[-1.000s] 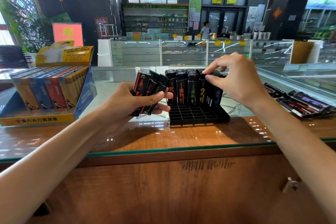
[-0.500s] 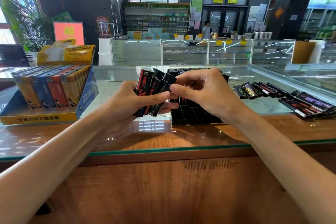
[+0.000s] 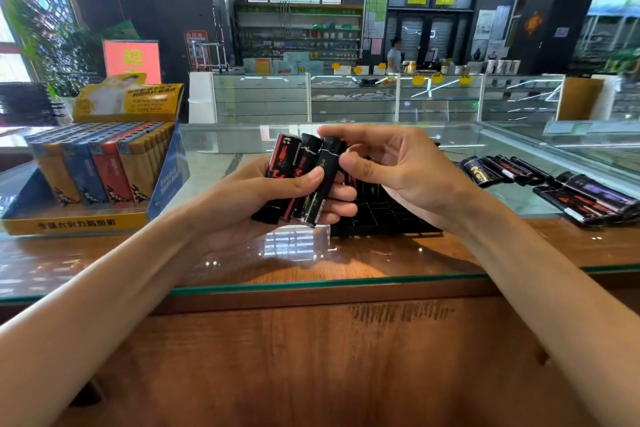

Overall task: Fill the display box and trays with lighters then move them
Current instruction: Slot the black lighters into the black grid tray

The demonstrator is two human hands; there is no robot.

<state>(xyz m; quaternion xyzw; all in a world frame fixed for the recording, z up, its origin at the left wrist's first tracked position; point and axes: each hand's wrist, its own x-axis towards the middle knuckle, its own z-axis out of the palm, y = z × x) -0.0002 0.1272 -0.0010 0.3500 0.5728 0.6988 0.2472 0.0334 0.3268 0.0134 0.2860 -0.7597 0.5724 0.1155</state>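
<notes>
Glass over wood formed the shop counter [image 3: 346, 263]. At frame centre the left hand [image 3: 273, 194] gripped a fan of black lighters [image 3: 306, 166] printed in red and green, and the right hand [image 3: 401, 166] pinched the top of the rightmost one. Just behind them sat the black grid tray [image 3: 388, 217], its load mostly hidden by the right hand. Loose lighters [image 3: 519, 172] lay at right. At left a yellow-fronted display box [image 3: 90, 224] held orange, blue and red lighters, marked perhaps "Keita".
</notes>
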